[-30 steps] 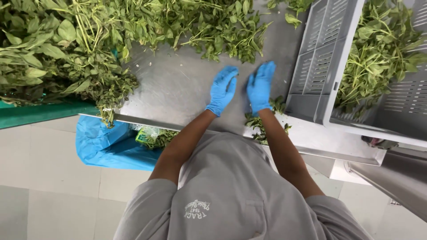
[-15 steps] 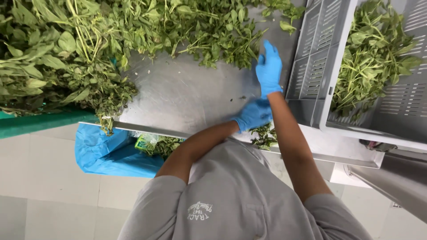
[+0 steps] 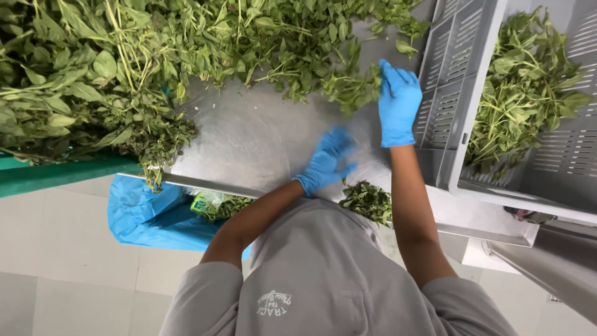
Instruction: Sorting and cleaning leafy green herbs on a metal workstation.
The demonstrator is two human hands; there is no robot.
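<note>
Now my right hand [image 3: 398, 102], in its blue glove, has gone forward from the near part of the steel table [image 3: 261, 140] to the edge of the big heap of green leafy stems [image 3: 186, 43]. Its fingers are closed around a small sprig of leaves [image 3: 354, 90], which hangs just left of the glove, touching the heap. A second ago both my hands lay flat and side by side on the bare metal; half a second ago the right one was already stretched toward the heap.

My left hand [image 3: 326, 162] has come back to the near edge of the table. It is blurred, so I cannot tell how far it is open or if it holds something. Just beside it, at the table edge, lies a small pile of leaves [image 3: 370, 202].

To the right stands a grey slotted crate [image 3: 454, 81], tilted, with more greens [image 3: 522, 93] inside it. Below the table edge, on my left side, I see a blue plastic bag [image 3: 146, 214] with some leaves in it. From this I judge that one more sprig is being picked out of the heap.
</note>
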